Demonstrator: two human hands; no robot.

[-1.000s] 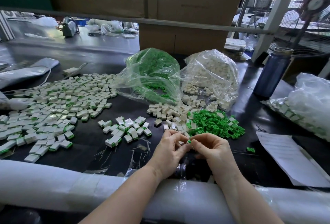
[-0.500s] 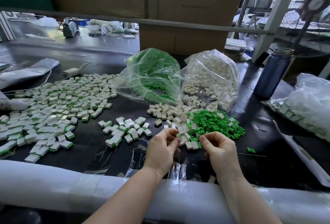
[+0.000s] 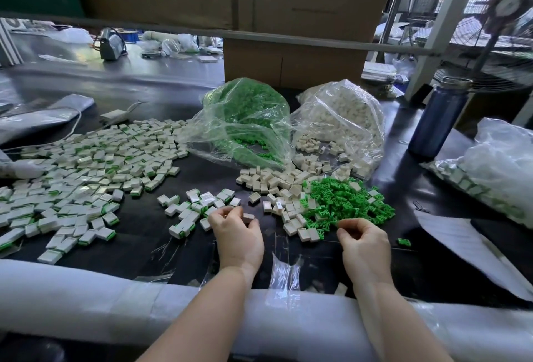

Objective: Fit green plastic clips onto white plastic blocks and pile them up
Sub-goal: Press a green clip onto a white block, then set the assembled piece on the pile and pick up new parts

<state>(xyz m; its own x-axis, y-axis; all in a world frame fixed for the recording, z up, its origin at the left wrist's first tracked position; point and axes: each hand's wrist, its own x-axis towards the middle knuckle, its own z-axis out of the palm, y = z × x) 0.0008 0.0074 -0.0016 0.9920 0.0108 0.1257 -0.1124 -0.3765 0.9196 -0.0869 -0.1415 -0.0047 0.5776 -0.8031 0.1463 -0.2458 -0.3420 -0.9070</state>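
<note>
Head view: one camera only, looking down at a dark worktable [image 3: 150, 234].
Left hand [image 3: 236, 234]: at 6 o'clock, fingers curled, pinching a small white block [image 3: 248, 216] between thumb and fingertips; no green shows on it, so it looks unclipped.
Right hand [image 3: 364, 243]: at 5 o'clock, fingers curled at the near edge of the loose green clips [image 3: 346, 203]; whether it holds a clip I cannot tell.
Done so far: a broad spread of finished blocks [image 3: 86, 171] with green edges at 9 to 10 o'clock, plus a smaller finished cluster [image 3: 196, 205] just left of the left hand.
Left to do: plenty, by my reckoning; bare white blocks [image 3: 277, 185] lie scattered at centre, touching the clip heap on its left side.
Green bag [image 3: 245, 122]: clear plastic at 12 o'clock, mouth open toward the person, well filled with green clips.
White bag [image 3: 343, 122]: clear plastic at 1 o'clock, beside the green bag, spilling white blocks onto the table.
Third bag [image 3: 501, 168]: at 3 o'clock, holding what look like clipped blocks.
Bottle [image 3: 438, 122]: dark blue, upright at 2 o'clock.
</note>
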